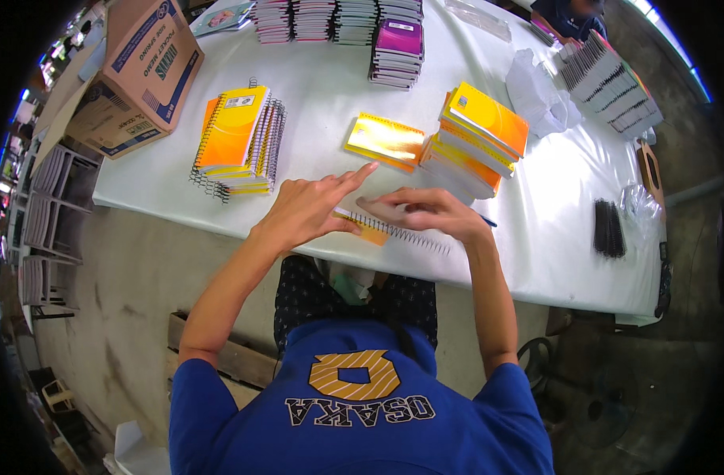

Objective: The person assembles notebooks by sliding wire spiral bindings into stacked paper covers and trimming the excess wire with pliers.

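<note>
A small yellow-orange notebook [371, 233] lies at the table's near edge, partly covered by my hands. A black spiral binding coil [421, 241] runs along its far edge and sticks out well past its right end. My left hand [310, 207] is open, index finger stretched forward over the table and thumb resting on the notebook. Over the coil is my right hand [437, 212], its fingers stretched leftward and slightly bent, the fingertips blurred. I cannot tell whether they touch the coil. Just beyond lies a shiny yellow notebook block [386, 141] without a coil.
Coil-bound yellow notebooks [235, 138] are stacked left; unbound yellow ones [481, 131] right. Purple and other notebook piles [398, 51] stand at the back, a cardboard box [140, 79] far left. Loose black coils [608, 228] lie right. Another person [569, 20] works at the far right.
</note>
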A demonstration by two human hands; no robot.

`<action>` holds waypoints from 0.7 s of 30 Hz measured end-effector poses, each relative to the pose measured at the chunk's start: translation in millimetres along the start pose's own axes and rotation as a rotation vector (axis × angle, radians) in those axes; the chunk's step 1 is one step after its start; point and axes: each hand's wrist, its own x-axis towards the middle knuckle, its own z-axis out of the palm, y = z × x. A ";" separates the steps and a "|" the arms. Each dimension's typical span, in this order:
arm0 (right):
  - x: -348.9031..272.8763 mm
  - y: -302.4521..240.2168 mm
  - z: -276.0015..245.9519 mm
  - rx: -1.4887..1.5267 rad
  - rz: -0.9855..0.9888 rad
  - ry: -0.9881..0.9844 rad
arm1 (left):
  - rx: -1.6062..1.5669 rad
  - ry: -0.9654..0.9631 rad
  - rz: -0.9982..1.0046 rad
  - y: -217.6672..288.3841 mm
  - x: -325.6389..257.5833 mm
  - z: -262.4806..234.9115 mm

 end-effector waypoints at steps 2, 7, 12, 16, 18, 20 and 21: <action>-3.7 5.9 -7.4 0.250 -0.199 -0.012 | -0.133 0.193 0.053 -5.3 -2.3 6.0; 16.1 -1.2 -8.2 -0.143 0.084 -0.008 | -0.515 0.170 -0.093 -16.0 -4.9 15.4; 26.8 0.8 -9.7 -0.064 0.006 -0.030 | -0.927 0.375 -0.056 -25.8 -4.5 44.8; 28.0 -11.3 -10.3 -0.058 0.052 -0.077 | -1.030 0.356 -0.151 -21.1 -6.7 50.5; 33.6 -1.2 -13.8 -0.068 0.017 -0.059 | -1.055 0.368 -0.148 -21.2 -8.4 52.5; 32.4 2.5 -18.6 -0.087 -0.015 -0.031 | -1.004 0.343 -0.187 -18.0 -8.6 52.4; 33.5 -3.5 -13.0 -0.079 -0.020 -0.060 | -1.003 0.346 -0.194 -18.7 -10.0 53.1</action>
